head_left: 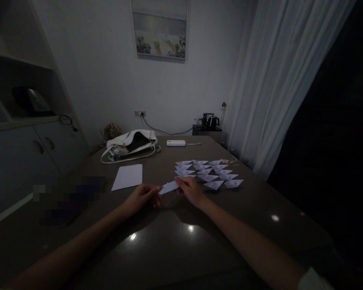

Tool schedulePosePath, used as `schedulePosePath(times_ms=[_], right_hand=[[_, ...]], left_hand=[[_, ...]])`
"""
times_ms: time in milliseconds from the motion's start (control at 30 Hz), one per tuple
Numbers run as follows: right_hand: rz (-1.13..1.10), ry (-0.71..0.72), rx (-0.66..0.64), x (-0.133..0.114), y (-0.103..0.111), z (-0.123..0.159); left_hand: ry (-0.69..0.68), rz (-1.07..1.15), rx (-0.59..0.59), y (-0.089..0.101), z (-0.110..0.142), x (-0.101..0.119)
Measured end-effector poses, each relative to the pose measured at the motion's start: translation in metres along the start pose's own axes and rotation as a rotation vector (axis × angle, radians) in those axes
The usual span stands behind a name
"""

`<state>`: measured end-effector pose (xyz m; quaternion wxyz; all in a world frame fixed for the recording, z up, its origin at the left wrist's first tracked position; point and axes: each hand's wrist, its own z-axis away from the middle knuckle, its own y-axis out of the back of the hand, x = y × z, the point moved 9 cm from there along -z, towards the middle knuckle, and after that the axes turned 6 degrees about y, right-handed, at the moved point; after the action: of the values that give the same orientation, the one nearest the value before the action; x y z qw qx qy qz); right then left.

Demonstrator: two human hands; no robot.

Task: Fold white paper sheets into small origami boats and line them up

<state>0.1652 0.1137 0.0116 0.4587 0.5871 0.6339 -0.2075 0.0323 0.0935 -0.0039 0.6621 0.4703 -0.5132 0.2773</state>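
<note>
A small folded piece of white paper (168, 187) is held between my two hands, a little above the dark table. My left hand (145, 195) pinches its left end with thumb and fingers. At the opposite end, my right hand (190, 190) grips the paper the same way. Just beyond and to the right of my right hand, several folded white paper boats (207, 177) stand in rows. A stack of flat white paper (128, 177) lies beyond my left hand, to its left.
On the glossy dark table (169, 249), a white handbag (131, 145) lies at the back left. A white power bank (176, 143) with a short cable lies at the far edge. Small scraps (228, 161) lie behind the boats. A blurred-out dark patch (75, 201) covers something at left.
</note>
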Motion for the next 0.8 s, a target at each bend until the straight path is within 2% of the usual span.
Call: schedulePosePath(times_ms=[133,267,467,667,800], right_hand=[[-0.041,-0.036,0.029,0.001,0.001,0.0],[0.006,-0.04,0.052,0.005,0.005,0.0],[-0.006,-0.024,-0.12,0.002,-0.013,0.003],[-0.05,0.008,-0.267,-0.001,-0.029,0.01],[-0.083,-0.005,-0.285,0.0,-0.032,0.011]], left_hand=[[-0.007,0.001,0.046,0.006,0.001,0.001],[-0.003,-0.022,-0.005,-0.001,0.002,0.003],[-0.013,-0.082,0.028,-0.002,0.006,0.008],[-0.125,-0.176,0.114,0.006,0.012,0.023],[-0.148,-0.231,0.115,0.003,0.013,0.025]])
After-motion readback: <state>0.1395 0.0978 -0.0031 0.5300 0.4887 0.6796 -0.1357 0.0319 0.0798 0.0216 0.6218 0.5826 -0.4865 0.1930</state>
